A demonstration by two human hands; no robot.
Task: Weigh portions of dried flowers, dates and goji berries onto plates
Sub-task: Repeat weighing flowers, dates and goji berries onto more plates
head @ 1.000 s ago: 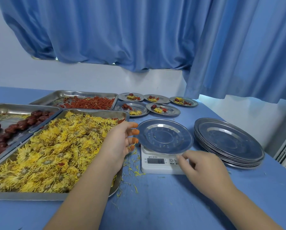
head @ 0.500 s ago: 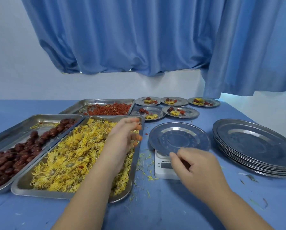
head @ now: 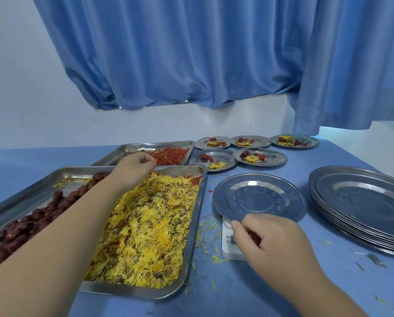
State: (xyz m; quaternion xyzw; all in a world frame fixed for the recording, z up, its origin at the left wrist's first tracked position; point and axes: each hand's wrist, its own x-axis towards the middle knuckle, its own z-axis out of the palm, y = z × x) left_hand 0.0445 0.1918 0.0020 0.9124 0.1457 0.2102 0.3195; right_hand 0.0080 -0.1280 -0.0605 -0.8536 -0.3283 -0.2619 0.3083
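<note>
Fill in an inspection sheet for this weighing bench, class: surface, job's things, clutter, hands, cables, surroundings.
Surface: blue table.
Job's things: flower tray nearest; date tray to its left; goji tray behind; empty plate on scale; plate stack at right; five filled plates at back.
Clutter: loose petals beside the scale.
Hands: left hand over the goji tray, fingers curled, contents hidden; right hand at the scale front.
Cables: nothing seen.
Surroundings: blue curtain, white wall.

Shiny metal plate (head: 259, 199), cloth curtain (head: 168, 53)
</note>
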